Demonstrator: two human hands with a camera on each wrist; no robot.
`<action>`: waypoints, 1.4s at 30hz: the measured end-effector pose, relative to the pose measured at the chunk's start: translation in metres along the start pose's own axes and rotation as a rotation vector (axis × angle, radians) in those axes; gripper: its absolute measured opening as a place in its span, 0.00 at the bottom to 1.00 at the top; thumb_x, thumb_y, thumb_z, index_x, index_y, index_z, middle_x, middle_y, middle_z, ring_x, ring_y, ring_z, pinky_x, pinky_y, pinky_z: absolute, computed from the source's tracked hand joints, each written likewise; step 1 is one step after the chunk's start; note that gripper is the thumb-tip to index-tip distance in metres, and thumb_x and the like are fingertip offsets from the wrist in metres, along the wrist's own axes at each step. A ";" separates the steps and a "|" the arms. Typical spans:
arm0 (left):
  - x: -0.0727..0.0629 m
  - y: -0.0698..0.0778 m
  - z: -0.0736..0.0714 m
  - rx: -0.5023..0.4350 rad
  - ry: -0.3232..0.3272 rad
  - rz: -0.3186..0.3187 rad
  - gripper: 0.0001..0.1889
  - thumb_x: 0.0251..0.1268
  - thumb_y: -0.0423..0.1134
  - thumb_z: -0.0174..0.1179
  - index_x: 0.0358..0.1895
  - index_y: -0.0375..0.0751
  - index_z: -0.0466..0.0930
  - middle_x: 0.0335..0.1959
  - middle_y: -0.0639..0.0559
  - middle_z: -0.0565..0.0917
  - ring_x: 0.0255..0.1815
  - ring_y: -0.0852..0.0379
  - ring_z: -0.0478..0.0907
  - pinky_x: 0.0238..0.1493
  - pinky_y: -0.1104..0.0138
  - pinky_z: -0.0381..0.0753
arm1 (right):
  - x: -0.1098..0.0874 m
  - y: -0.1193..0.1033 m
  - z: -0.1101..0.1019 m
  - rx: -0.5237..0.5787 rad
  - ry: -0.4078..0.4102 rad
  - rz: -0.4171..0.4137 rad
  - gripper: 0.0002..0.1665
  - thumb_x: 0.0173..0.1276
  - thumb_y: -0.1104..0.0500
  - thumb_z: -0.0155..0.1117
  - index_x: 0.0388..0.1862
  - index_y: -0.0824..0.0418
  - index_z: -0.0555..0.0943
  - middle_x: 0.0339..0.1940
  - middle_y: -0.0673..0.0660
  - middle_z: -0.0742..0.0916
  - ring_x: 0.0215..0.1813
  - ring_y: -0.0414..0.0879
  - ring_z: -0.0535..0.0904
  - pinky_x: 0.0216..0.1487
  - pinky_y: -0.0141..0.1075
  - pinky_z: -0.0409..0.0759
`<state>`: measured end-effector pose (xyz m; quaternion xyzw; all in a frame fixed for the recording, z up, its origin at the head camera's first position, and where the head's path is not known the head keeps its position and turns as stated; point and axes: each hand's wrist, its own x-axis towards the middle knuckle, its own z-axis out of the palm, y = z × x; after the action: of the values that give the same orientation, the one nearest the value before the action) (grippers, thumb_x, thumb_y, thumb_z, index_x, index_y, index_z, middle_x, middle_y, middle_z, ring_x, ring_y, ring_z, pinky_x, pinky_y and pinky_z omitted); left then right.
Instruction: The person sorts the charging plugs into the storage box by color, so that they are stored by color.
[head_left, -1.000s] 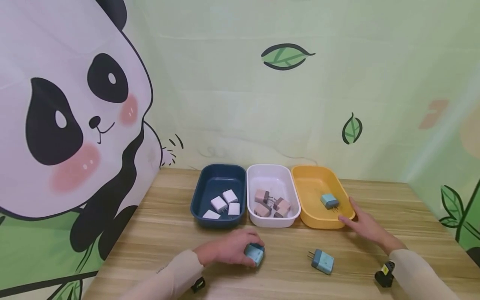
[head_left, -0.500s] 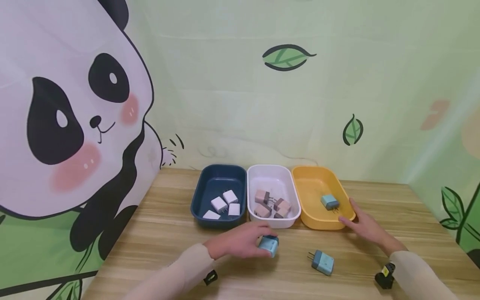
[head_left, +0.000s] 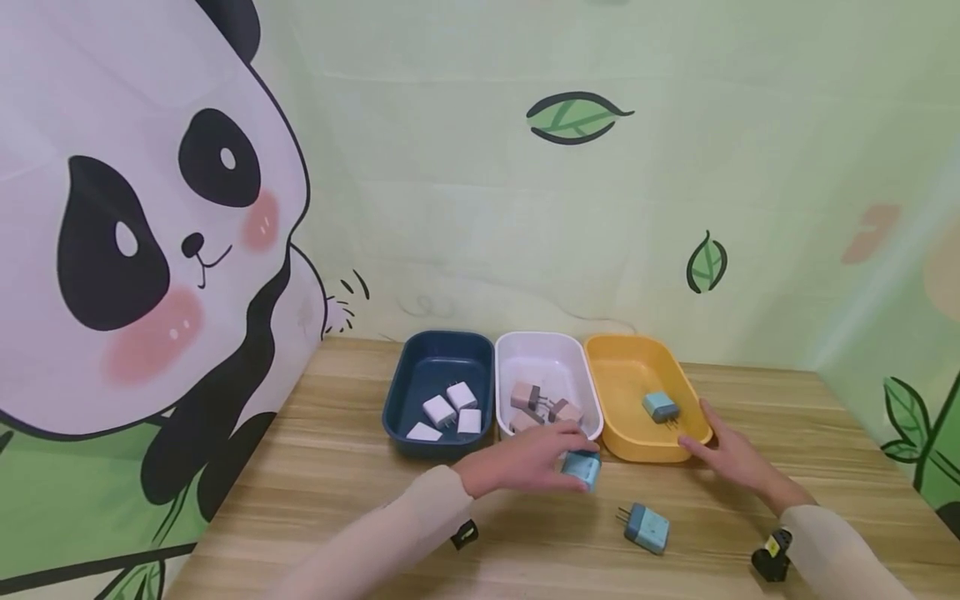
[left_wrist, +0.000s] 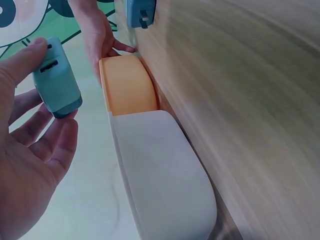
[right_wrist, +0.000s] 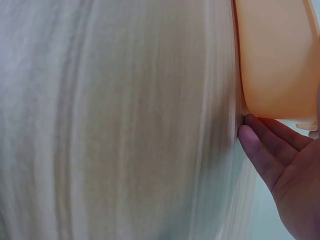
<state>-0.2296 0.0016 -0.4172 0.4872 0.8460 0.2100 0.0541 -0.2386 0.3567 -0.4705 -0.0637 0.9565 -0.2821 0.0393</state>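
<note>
My left hand (head_left: 521,460) pinches a blue two-tone charger plug (head_left: 582,471) between thumb and fingers, above the table in front of the white bin (head_left: 547,343). In the left wrist view, port slots show on the end of that charger plug (left_wrist: 57,80). My right hand (head_left: 733,454) touches the front right corner of the yellow bin (head_left: 626,354), its fingers fairly straight in the right wrist view. Inside the yellow bin lies one blue charger plug (head_left: 660,407). Another blue charger plug (head_left: 647,527) lies on the table, prongs pointing left.
A navy bin (head_left: 450,343) with several white charger plugs (head_left: 438,411) stands left of the white bin, side by side. Several pink charger plugs (head_left: 525,394) lie in the white bin, partly hidden by my left hand. Behind the wooden table (head_left: 337,433) hangs a printed panda backdrop (head_left: 450,167).
My left hand has lifted the blue charger plug off the table and carried it right, toward the yellow bin. My right hand stays at the yellow bin's corner.
</note>
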 end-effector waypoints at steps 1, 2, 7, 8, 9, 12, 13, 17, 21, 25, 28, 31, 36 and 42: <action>0.003 0.000 0.000 -0.001 0.007 0.005 0.29 0.61 0.56 0.61 0.63 0.48 0.73 0.55 0.56 0.73 0.47 0.67 0.69 0.47 0.79 0.69 | 0.000 0.001 0.000 0.001 0.001 -0.001 0.56 0.70 0.39 0.52 0.74 0.71 0.36 0.69 0.80 0.55 0.66 0.75 0.56 0.60 0.64 0.59; 0.006 0.000 0.000 0.001 0.015 0.015 0.29 0.61 0.56 0.61 0.63 0.47 0.73 0.54 0.56 0.73 0.47 0.67 0.69 0.48 0.79 0.69 | 0.000 0.001 0.000 0.000 0.000 -0.001 0.56 0.70 0.39 0.52 0.74 0.71 0.36 0.69 0.80 0.55 0.66 0.75 0.56 0.60 0.64 0.59; 0.021 0.000 0.002 -0.002 0.024 0.016 0.30 0.61 0.57 0.59 0.63 0.45 0.73 0.55 0.56 0.73 0.49 0.67 0.67 0.50 0.80 0.68 | 0.000 0.003 -0.001 -0.004 0.003 -0.006 0.56 0.69 0.38 0.52 0.73 0.72 0.36 0.69 0.80 0.55 0.66 0.75 0.56 0.60 0.64 0.59; 0.024 0.000 0.003 -0.003 0.025 0.010 0.30 0.61 0.57 0.59 0.63 0.46 0.73 0.56 0.57 0.72 0.50 0.67 0.67 0.50 0.80 0.68 | 0.000 0.003 -0.002 -0.007 0.004 -0.007 0.56 0.70 0.38 0.52 0.73 0.72 0.36 0.69 0.80 0.55 0.66 0.75 0.56 0.60 0.64 0.59; 0.027 0.000 0.003 -0.007 0.023 -0.001 0.30 0.61 0.57 0.59 0.63 0.47 0.73 0.57 0.57 0.72 0.51 0.67 0.67 0.51 0.79 0.68 | 0.000 0.003 -0.002 -0.009 0.005 -0.008 0.56 0.70 0.39 0.52 0.73 0.72 0.36 0.68 0.80 0.55 0.65 0.75 0.56 0.60 0.64 0.60; 0.036 0.002 0.005 0.011 0.026 -0.022 0.30 0.60 0.59 0.58 0.64 0.49 0.72 0.58 0.57 0.72 0.51 0.66 0.68 0.51 0.78 0.68 | -0.001 0.004 -0.003 -0.016 0.007 -0.007 0.56 0.70 0.39 0.52 0.73 0.72 0.36 0.68 0.80 0.55 0.65 0.75 0.56 0.60 0.64 0.59; 0.039 0.002 0.005 0.026 0.032 -0.020 0.30 0.61 0.59 0.58 0.64 0.49 0.72 0.58 0.57 0.72 0.51 0.66 0.68 0.51 0.78 0.67 | -0.001 0.004 -0.003 -0.018 0.008 -0.008 0.56 0.70 0.39 0.52 0.73 0.72 0.36 0.68 0.80 0.55 0.65 0.76 0.56 0.60 0.64 0.59; 0.050 0.002 0.007 0.046 0.045 -0.018 0.30 0.62 0.60 0.56 0.64 0.50 0.71 0.57 0.57 0.73 0.49 0.68 0.69 0.48 0.78 0.67 | -0.001 0.005 -0.003 -0.020 0.008 -0.004 0.56 0.70 0.39 0.53 0.73 0.73 0.36 0.68 0.81 0.55 0.65 0.76 0.56 0.60 0.64 0.59; 0.062 0.001 0.008 0.009 0.057 -0.031 0.30 0.62 0.59 0.56 0.65 0.49 0.71 0.56 0.57 0.73 0.47 0.68 0.69 0.46 0.81 0.68 | -0.001 0.005 -0.001 -0.025 0.007 0.002 0.56 0.69 0.38 0.53 0.73 0.73 0.36 0.68 0.81 0.56 0.65 0.76 0.58 0.60 0.64 0.60; 0.073 0.002 0.007 0.025 0.063 -0.057 0.30 0.63 0.58 0.56 0.65 0.48 0.71 0.55 0.56 0.73 0.45 0.68 0.70 0.43 0.81 0.68 | 0.000 0.003 0.000 -0.025 0.005 0.005 0.56 0.69 0.38 0.52 0.73 0.73 0.36 0.68 0.81 0.56 0.64 0.75 0.59 0.59 0.64 0.61; 0.081 0.002 0.007 0.048 0.068 -0.085 0.30 0.63 0.58 0.56 0.65 0.47 0.71 0.55 0.56 0.73 0.44 0.68 0.70 0.42 0.81 0.69 | -0.001 0.002 0.000 -0.021 0.009 0.003 0.56 0.69 0.39 0.52 0.73 0.73 0.37 0.68 0.81 0.56 0.64 0.75 0.60 0.59 0.64 0.62; 0.087 0.001 0.009 0.054 0.074 -0.119 0.30 0.62 0.59 0.56 0.64 0.49 0.72 0.55 0.57 0.73 0.44 0.69 0.70 0.43 0.81 0.69 | -0.001 0.001 0.000 -0.018 0.008 0.005 0.56 0.70 0.39 0.52 0.73 0.73 0.36 0.68 0.81 0.56 0.63 0.75 0.61 0.59 0.64 0.62; 0.095 -0.004 0.014 0.033 0.082 -0.169 0.29 0.62 0.59 0.55 0.64 0.50 0.71 0.57 0.58 0.72 0.45 0.68 0.70 0.45 0.79 0.69 | 0.001 0.000 -0.001 -0.014 0.002 0.010 0.56 0.69 0.38 0.53 0.73 0.72 0.36 0.68 0.81 0.56 0.64 0.75 0.60 0.59 0.64 0.62; 0.102 -0.009 0.019 0.012 0.078 -0.225 0.30 0.63 0.59 0.55 0.65 0.51 0.70 0.59 0.57 0.71 0.48 0.67 0.69 0.48 0.77 0.70 | 0.001 -0.001 0.000 -0.010 0.000 0.007 0.57 0.69 0.38 0.53 0.73 0.72 0.36 0.68 0.81 0.56 0.64 0.75 0.59 0.59 0.64 0.61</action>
<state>-0.2846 0.0896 -0.4265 0.3808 0.8981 0.2161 0.0416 -0.2393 0.3561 -0.4699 -0.0606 0.9580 -0.2775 0.0397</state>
